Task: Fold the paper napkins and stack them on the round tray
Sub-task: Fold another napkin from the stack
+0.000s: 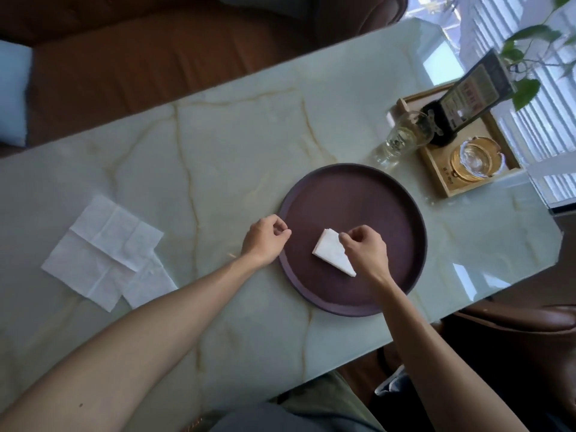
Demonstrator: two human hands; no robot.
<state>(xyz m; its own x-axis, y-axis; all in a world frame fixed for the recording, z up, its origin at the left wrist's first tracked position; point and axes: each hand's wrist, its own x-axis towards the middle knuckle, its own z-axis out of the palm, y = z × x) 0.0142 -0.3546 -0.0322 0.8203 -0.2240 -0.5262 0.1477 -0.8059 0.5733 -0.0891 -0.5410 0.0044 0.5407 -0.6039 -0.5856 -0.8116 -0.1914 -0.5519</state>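
Head view: right hand (pixel 365 248) pinches folded napkin (pixel 329 254) on round tray (pixel 352 190); left hand (pixel 265 241) curled, empty.

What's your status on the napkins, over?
Left hand curled, empty, over round tray rim. Right hand pinches folded napkin on it. Unfolded napkins wait left. Nothing blocking.

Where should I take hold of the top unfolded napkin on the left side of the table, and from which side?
Pinch the top napkin at its right corner, which points toward the tray holding the folded napkin and seems to lie on bare table. The sheet is flat, so come in low from the right, slide a fingertip under that corner, then pinch and lift.
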